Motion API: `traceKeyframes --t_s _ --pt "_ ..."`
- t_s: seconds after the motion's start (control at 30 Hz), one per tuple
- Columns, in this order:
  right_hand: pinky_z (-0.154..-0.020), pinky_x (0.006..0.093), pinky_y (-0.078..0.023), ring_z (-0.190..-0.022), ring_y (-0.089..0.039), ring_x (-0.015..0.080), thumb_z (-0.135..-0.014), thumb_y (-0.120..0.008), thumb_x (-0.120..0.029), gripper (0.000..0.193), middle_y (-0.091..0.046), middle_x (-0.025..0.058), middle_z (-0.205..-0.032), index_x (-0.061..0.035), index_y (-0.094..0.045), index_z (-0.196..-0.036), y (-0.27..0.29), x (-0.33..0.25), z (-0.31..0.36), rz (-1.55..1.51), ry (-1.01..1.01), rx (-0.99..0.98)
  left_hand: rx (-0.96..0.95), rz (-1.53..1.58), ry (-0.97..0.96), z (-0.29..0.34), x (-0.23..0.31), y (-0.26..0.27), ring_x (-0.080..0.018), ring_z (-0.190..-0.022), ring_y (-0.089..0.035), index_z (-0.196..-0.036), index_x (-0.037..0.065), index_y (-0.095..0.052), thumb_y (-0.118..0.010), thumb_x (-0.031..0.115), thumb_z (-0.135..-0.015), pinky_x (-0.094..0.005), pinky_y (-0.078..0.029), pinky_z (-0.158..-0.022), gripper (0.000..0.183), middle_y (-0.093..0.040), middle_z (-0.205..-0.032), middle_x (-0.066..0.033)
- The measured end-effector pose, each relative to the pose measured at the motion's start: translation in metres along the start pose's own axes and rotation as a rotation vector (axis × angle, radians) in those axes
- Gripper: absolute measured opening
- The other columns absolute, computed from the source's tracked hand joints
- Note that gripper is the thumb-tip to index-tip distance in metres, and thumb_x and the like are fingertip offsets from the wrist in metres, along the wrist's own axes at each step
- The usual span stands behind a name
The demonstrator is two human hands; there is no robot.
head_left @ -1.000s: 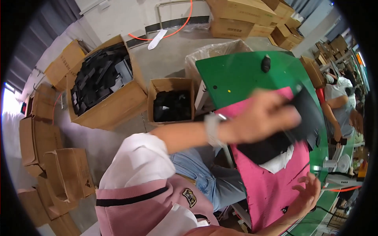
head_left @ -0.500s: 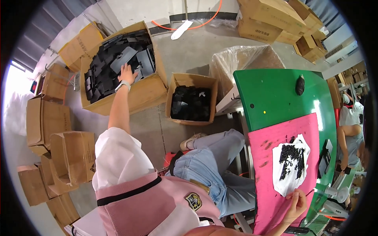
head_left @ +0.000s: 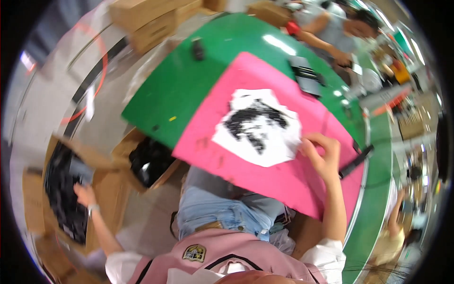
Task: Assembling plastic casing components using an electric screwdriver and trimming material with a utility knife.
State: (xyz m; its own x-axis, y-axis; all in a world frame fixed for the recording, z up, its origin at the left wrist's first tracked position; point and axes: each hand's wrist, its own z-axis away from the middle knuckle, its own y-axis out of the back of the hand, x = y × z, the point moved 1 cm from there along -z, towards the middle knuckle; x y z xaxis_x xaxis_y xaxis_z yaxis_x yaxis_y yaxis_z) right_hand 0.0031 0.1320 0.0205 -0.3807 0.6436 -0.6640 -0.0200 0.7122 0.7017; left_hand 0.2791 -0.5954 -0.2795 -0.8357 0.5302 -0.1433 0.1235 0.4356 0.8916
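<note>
My left hand point(head_left: 85, 195) reaches into a large cardboard box point(head_left: 106, 189) at the left, among flat black plates point(head_left: 64, 189). A greyish plate point(head_left: 81, 168) lies just past its fingers, which are smeared by motion; whether they grip one is unclear. My right hand point(head_left: 324, 154) is over the pink mat point(head_left: 293, 187), thumb and forefinger pinched at the right edge of a white sheet point(head_left: 276, 154). What the pinch holds, if anything, is too small to make out. Many small black pieces point(head_left: 255, 118) are spread on the sheet.
Beside the large box, a smaller carton point(head_left: 124, 150) holds black pieces. On the green table point(head_left: 161, 102) are a dark object point(head_left: 197, 49), black plates point(head_left: 306, 75) and a long black tool point(head_left: 357, 161). Another person point(head_left: 326, 33) works across the table. Cartons point(head_left: 146, 19) stand at the back.
My view has swung right toward the table, so the boxes now appear at the lower left. My left hand is still in the large box, and my right hand is still beside the sheet.
</note>
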Motion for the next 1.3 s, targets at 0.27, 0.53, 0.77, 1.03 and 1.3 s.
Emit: traceKeyframes --t_s 0.27,0.53,0.77,1.03,1.3 --pt "-0.083 0.0415 -0.049 -0.108 -0.055 0.0329 -0.071 -0.073 -0.042 0.064 -0.057 0.0207 -0.114 -0.0039 -0.054 -0.119 0.037 0.088 -0.092 0.641 0.124 0.477 0.415 0.951 -0.207 -0.072 0.213 0.177 -0.0300 -0.105 -0.055 -0.110 -0.001 -0.058 -0.057 0.002 -0.083 -0.0382 -0.042 -0.094 0.027 -0.059 -0.113 -0.0152" --pt "-0.080 0.0412 -0.050 -0.096 -0.057 0.0315 -0.063 -0.072 -0.031 0.050 -0.061 0.0133 -0.099 -0.0086 -0.058 -0.104 0.003 0.091 -0.119 0.564 -0.101 0.553 -0.232 1.915 -0.667 0.011 0.440 0.379 -0.0181 -0.104 -0.057 -0.111 0.001 -0.054 -0.055 0.007 -0.090 -0.0296 -0.045 -0.089 0.022 -0.058 -0.113 -0.0093" --pt "-0.083 0.0443 -0.048 -0.104 -0.052 0.0380 -0.067 -0.075 -0.029 0.057 -0.050 0.0186 -0.115 -0.0056 -0.050 -0.113 -0.012 -0.033 -0.033 0.264 0.277 0.410 -1.416 2.147 -0.660 0.088 0.527 0.453 -0.0119 -0.099 -0.057 -0.123 0.003 -0.045 -0.053 0.026 -0.096 -0.0260 -0.047 -0.082 0.037 -0.057 -0.114 -0.0066" --pt "-0.058 0.0453 -0.050 -0.063 -0.063 0.0363 -0.077 -0.062 -0.013 0.013 -0.063 0.0174 -0.068 -0.0016 -0.060 -0.082 0.035 0.067 -0.062 0.309 0.116 0.498 -1.378 2.183 -0.645 0.081 0.525 0.452 -0.0129 -0.100 -0.059 -0.119 0.001 -0.053 -0.053 0.012 -0.092 -0.0269 -0.046 -0.087 0.029 -0.061 -0.111 -0.0066" --pt "-0.080 0.0399 -0.050 -0.092 -0.063 0.0274 -0.074 -0.069 -0.035 0.041 -0.066 0.0171 -0.092 -0.0044 -0.062 -0.101 0.046 0.137 -0.114 0.627 -0.239 0.444 -1.398 2.110 -0.504 0.082 0.532 0.439 -0.0124 -0.091 -0.061 -0.111 0.001 -0.058 -0.056 0.013 -0.091 -0.0263 -0.048 -0.079 0.024 -0.064 -0.102 -0.0053"
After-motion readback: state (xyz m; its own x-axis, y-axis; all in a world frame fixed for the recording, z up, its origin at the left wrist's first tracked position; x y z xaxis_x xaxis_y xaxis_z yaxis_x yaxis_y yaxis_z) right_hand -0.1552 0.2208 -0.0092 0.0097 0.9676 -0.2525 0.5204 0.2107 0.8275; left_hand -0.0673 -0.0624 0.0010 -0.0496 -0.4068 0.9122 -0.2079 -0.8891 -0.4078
